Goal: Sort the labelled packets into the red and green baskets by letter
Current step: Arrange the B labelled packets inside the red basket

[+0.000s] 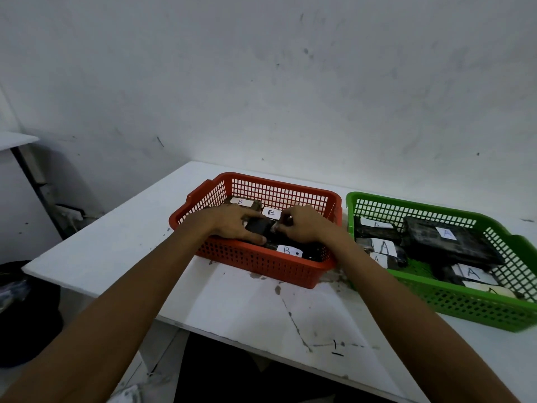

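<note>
Both hands (232, 222) grip a dark packet (257, 226) inside the red basket (261, 266).

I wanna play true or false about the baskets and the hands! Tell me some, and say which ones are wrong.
1. Both hands are over the green basket. False: the left hand and right hand are in the red basket.
2. The hands hold a dark packet between them. True.
3. The green basket holds packets marked B. False: the labels that can be read there say A.
4. The red basket's readable labels say B. True.
</note>
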